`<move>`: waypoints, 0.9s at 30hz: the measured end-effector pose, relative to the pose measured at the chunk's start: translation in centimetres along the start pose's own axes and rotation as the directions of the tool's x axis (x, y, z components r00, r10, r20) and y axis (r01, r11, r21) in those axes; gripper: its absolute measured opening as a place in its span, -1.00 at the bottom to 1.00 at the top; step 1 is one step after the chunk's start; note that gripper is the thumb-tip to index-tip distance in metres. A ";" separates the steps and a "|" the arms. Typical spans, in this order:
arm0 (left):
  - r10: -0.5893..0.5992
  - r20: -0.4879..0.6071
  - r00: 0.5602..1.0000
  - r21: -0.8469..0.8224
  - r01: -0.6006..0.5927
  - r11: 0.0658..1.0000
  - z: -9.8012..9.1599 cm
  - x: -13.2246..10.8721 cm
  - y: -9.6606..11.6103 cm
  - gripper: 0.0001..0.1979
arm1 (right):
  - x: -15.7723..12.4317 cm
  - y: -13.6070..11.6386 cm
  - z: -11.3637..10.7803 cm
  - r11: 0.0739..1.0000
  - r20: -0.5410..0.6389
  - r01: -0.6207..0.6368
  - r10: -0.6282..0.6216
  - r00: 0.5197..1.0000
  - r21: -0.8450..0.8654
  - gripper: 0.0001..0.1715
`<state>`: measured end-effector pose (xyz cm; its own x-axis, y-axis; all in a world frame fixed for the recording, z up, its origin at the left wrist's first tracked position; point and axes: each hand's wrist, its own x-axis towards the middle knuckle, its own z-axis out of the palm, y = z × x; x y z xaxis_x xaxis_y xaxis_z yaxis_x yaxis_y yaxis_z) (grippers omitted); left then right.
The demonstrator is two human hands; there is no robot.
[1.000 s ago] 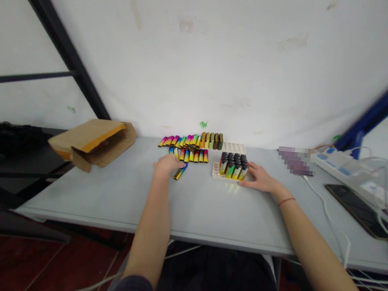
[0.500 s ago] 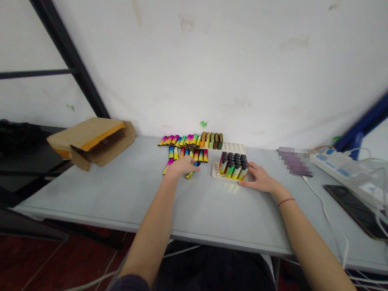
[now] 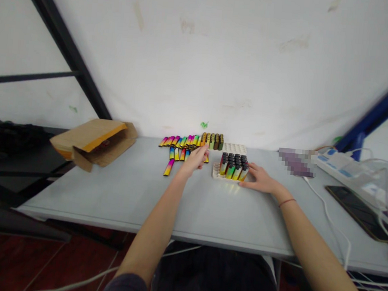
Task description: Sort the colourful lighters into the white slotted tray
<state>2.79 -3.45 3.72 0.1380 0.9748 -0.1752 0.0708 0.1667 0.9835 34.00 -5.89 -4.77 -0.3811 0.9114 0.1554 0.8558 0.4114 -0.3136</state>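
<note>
Head view — right hand [image 3: 261, 178] spread, touching tray [image 3: 216, 172] of lighters [image 3: 234, 168]; left hand [image 3: 196, 159] curled — grip unclear.

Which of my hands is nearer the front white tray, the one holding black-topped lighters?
Right. Your right hand is at the front white tray's right end; your left hand is left of it, apart.

The grey table [image 3: 135, 194] before me carries an open box [image 3: 92, 139] on my left, shiny pieces [image 3: 183, 154] mid-table, a back tray [image 3: 236, 148] near the wall, a front tray [image 3: 216, 174], and rightward a phone [image 3: 358, 212] and power strip [image 3: 343, 168].
</note>
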 end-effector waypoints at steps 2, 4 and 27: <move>-0.036 -0.013 0.999 -0.057 0.035 0.998 0.3 0.1 0.1 -0.50 | -0.1 -0.1 -0.1 1.000 0.001 -0.004 0.004 1.000 0.012 0.03; -0.043 -0.028 0.999 -0.091 0.041 0.995 0.5 0.3 0.0 -0.44 | -0.1 -0.2 -0.2 1.000 0.003 0.004 -0.004 1.000 0.020 0.02; 0.009 -0.015 1.000 -0.383 -0.015 0.924 2.1 -0.1 -0.4 -0.46 | -0.1 -0.1 0.1 1.000 -0.003 -0.013 0.013 1.000 -0.008 0.03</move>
<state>4.78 -3.90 3.28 0.1234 0.9785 -0.1652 -0.3151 0.1965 0.9285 33.92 -6.02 -4.81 -0.3688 0.9166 0.1542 0.8637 0.3992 -0.3077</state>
